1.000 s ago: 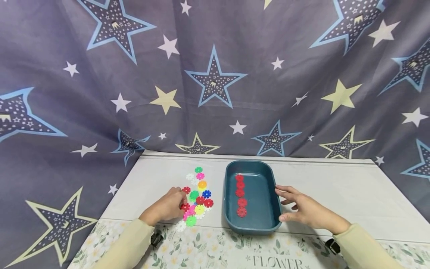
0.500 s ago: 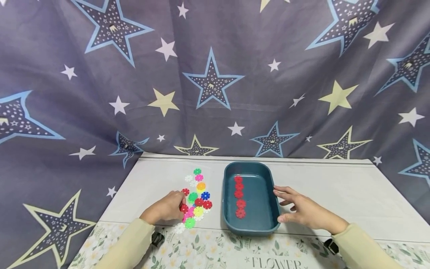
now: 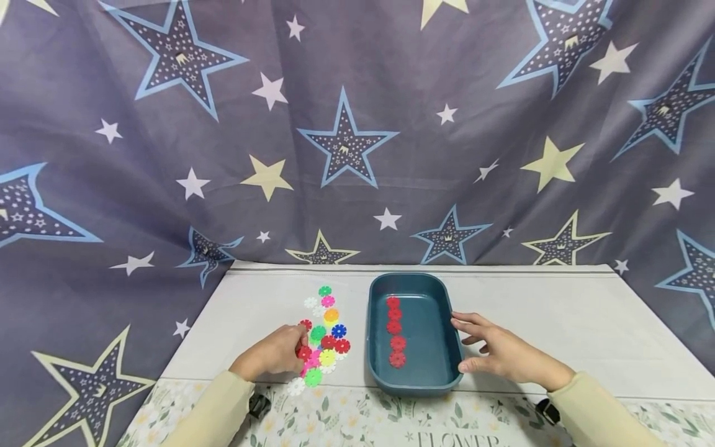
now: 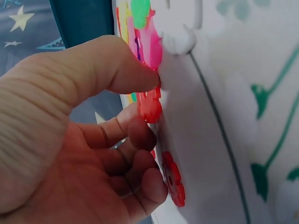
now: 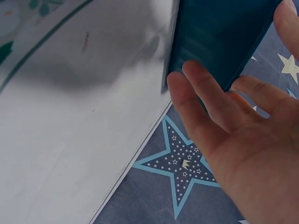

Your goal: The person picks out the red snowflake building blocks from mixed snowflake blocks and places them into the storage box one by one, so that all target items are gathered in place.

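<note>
My left hand (image 3: 274,355) is at the near-left side of a spread of colourful plastic snowflake discs. In the left wrist view, its thumb and index finger pinch the edges of a red snowflake disc (image 4: 150,109), low over the table. Another red disc (image 4: 174,179) lies by the other fingertips. My right hand (image 3: 499,352) rests relaxed fingers against the right side of a dark teal plastic basin (image 3: 413,391), thumb near its front right corner. Inside the basin, several red discs (image 3: 394,326) lie in a column along the left.
The loose discs include green (image 3: 313,377), yellow (image 3: 327,357), blue (image 3: 338,331), orange (image 3: 331,315) and white (image 3: 295,387) ones, some overlapping. A white table cover (image 3: 536,292) with a floral front band lies underneath. A star-patterned curtain (image 3: 413,155) hangs behind the table.
The head view has tilted up slightly, so everything sits a little lower in it. Both hands stay in nearly the same places beside the discs and the basin.
</note>
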`<control>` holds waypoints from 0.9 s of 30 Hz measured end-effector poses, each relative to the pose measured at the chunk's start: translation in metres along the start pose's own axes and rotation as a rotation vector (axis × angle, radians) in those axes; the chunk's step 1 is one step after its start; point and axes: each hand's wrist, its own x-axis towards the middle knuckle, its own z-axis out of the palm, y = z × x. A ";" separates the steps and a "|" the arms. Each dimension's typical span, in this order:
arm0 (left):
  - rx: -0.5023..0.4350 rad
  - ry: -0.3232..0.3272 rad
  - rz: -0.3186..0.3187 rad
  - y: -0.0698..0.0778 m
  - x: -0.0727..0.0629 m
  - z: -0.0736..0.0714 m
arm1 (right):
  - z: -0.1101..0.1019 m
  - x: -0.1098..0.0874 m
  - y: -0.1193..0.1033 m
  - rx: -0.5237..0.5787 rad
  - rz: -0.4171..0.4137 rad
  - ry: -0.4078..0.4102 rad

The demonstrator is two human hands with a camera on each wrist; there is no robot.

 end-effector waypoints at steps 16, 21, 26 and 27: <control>-0.040 -0.015 0.121 -0.007 -0.006 -0.002 | -0.001 -0.001 -0.001 -0.025 -0.013 0.019; -0.046 0.060 0.150 -0.007 -0.005 -0.005 | 0.000 -0.001 0.001 -0.023 -0.003 0.016; -0.006 0.303 0.237 0.001 0.004 -0.012 | 0.000 0.000 0.003 -0.021 -0.001 0.018; 0.003 0.352 0.249 0.005 0.006 -0.014 | 0.000 0.000 0.003 -0.022 -0.001 0.018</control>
